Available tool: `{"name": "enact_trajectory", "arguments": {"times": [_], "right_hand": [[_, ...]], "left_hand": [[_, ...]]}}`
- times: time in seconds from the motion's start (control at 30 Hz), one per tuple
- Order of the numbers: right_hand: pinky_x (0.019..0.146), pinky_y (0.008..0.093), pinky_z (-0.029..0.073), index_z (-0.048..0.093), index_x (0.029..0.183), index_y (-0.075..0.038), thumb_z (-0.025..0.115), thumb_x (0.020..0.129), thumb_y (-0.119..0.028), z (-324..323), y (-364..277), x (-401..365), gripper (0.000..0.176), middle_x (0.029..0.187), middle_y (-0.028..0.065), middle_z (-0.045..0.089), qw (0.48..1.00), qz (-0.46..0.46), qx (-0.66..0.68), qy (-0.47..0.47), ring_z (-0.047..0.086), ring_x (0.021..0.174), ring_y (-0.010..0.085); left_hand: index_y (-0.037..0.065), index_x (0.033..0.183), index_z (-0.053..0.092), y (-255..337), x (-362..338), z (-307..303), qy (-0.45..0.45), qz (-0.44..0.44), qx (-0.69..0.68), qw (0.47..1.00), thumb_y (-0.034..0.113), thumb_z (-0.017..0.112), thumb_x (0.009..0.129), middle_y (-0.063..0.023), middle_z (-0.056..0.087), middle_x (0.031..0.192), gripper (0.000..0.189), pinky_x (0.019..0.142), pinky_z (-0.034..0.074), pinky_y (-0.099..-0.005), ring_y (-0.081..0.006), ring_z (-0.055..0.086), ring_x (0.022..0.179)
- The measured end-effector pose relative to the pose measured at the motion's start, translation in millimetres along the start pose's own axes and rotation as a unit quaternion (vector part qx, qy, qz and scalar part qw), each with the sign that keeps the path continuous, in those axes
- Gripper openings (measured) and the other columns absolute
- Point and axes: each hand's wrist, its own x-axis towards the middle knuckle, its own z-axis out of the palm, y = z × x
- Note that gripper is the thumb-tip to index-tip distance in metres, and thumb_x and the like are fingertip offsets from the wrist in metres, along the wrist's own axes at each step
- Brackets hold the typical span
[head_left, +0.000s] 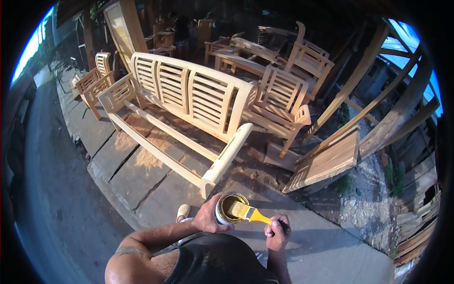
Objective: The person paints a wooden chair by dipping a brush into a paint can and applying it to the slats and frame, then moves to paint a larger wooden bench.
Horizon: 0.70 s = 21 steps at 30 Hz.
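Observation:
My left hand is wrapped around the side of an open paint can, held in front of my chest. Yellowish-brown residue coats the can's rim and inside. My right hand grips the dark end of a paintbrush with a yellow handle. The brush's pale bristles lie over the can's mouth, tips toward its inside. Just beyond the can stands a bare wooden bench frame with a slatted back and open seat rails; its near armrest is closest to my hands.
Wood shavings lie on the concrete slabs under the bench. Slatted wooden chairs stand behind it, and another chair is at the left. A wooden panel leans at the right by timber posts. A road runs along the left.

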Motion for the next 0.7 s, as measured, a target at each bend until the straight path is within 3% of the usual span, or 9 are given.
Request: {"name": "enact_trajectory", "arguments": {"times": [0.27, 0.7], "right_hand": [[0.051, 0.0263, 0.04, 0.062, 0.102, -0.003, 0.064, 0.096, -0.01, 1.7, -1.4, -0.5, 0.009, 0.066, 0.0035, 0.054, 1.0, 0.005, 0.002, 0.012, 0.046, 0.052, 0.0098], [0.051, 0.0258, 0.04, 0.063, 0.102, -0.002, 0.064, 0.096, -0.01, 0.1, 1.1, -0.6, 0.01, 0.066, 0.0038, 0.055, 1.0, 0.007, 0.006, 0.02, 0.046, 0.052, 0.0097]], "left_hand": [[-0.003, 0.155, 0.036, 4.0, 0.2, 0.9, 0.003, -0.028, -0.028, 0.999, 0.038, 0.1, 0.065, -0.024, 0.061, 0.144, 0.119, 0.115, 0.049, -0.0441, -0.0371, 0.061, 0.136], [-0.005, 0.154, 0.036, 1.0, 1.9, 3.3, 0.003, -0.015, -0.027, 1.0, 0.037, 0.101, 0.065, -0.0248, 0.062, 0.142, 0.118, 0.114, 0.05, -0.0446, -0.0372, 0.062, 0.135]]}}
